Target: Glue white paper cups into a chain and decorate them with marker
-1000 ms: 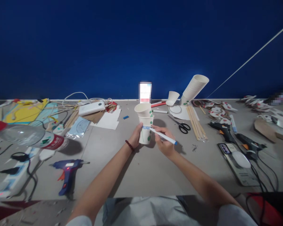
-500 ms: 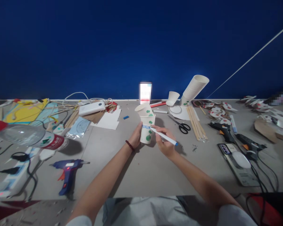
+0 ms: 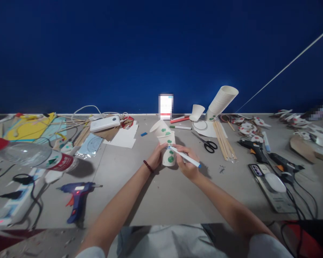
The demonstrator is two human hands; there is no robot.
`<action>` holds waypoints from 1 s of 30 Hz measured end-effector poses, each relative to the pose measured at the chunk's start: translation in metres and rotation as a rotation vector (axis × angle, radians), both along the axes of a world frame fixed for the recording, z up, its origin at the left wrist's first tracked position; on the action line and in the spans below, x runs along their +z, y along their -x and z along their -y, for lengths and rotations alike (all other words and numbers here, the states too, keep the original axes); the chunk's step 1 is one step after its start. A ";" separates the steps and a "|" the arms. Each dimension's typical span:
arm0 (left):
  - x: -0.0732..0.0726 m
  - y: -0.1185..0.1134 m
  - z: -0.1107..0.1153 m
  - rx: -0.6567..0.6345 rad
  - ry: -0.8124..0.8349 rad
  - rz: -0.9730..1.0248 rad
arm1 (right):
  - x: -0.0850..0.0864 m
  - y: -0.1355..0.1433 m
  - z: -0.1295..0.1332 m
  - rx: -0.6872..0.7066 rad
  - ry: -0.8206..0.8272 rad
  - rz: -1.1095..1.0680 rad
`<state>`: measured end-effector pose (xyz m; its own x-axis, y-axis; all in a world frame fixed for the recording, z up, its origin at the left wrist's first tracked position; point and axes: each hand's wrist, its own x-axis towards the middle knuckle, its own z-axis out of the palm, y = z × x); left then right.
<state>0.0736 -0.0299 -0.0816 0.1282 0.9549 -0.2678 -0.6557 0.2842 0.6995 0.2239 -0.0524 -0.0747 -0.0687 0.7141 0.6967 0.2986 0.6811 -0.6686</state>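
Observation:
White paper cups (image 3: 168, 160) with green dots, joined in a short column, stand in front of me with the top leaning left. My left hand (image 3: 156, 157) is closed around their left side, a beaded bracelet on its wrist. Blue marks show on the cup between my hands, partly covered by fingers. Pinched in my right hand (image 3: 188, 165) is a white marker (image 3: 187, 159) with a blue end, its tip at the blue marks. A small blue cap (image 3: 144, 134) lies further back on the table.
Scissors (image 3: 207, 143), wooden sticks (image 3: 224, 141) and a tall stack of cups (image 3: 223, 102) are to the right, with glue guns (image 3: 253, 149) and a phone (image 3: 274, 193) beyond. At left are a blue glue gun (image 3: 78, 197), a bottle (image 3: 40, 156) and a power strip (image 3: 18, 200).
The cup column has turned and tilted, its top shifting left and its base slightly right. Less of the blue pattern shows. Both hands keep their holds.

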 end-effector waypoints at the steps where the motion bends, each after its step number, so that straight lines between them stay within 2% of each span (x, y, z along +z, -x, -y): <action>1: 0.001 0.000 0.000 0.002 0.003 0.003 | 0.000 0.000 0.000 -0.006 -0.004 0.004; 18: 0.005 -0.001 -0.001 -0.014 0.011 0.052 | 0.001 0.000 -0.004 -0.042 -0.032 0.037; 30: 0.000 -0.001 -0.001 -0.010 -0.025 0.028 | 0.001 0.001 -0.004 -0.066 -0.026 0.037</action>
<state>0.0744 -0.0287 -0.0815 0.1447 0.9598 -0.2404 -0.6721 0.2736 0.6880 0.2230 -0.0479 -0.0739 -0.0478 0.6995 0.7130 0.3675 0.6761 -0.6386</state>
